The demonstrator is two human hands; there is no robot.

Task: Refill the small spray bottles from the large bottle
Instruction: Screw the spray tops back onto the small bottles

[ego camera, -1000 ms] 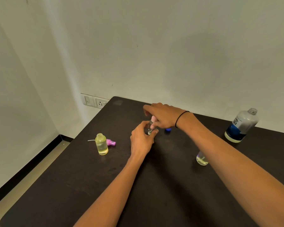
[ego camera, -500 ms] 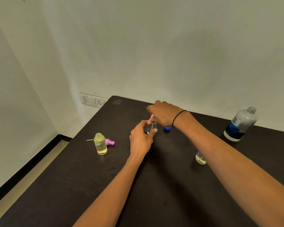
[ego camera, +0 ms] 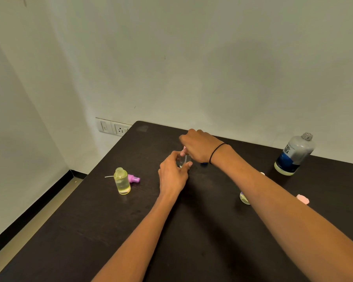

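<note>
A small clear spray bottle [ego camera: 183,161] stands mid-table. My left hand [ego camera: 172,176] grips its body from the near side. My right hand [ego camera: 200,146] curls over its pink spray top [ego camera: 184,150], most of which is hidden. An uncapped small bottle of yellowish liquid [ego camera: 122,181] stands at the left, with its purple spray head [ego camera: 133,178] lying behind it. Another small bottle [ego camera: 244,197] shows partly behind my right forearm. The large bottle [ego camera: 293,154], uncapped with a blue label, stands at the far right.
A dark table [ego camera: 130,231] fills the lower view, its left edge near a floor strip. A blue cap [ego camera: 204,163] peeks out by my right wrist. A pink piece [ego camera: 303,199] lies at the right. A wall socket [ego camera: 112,127] sits behind the table corner.
My right hand has moved lower over the spray top and now covers more of it. My left hand keeps its hold on the bottle.
</note>
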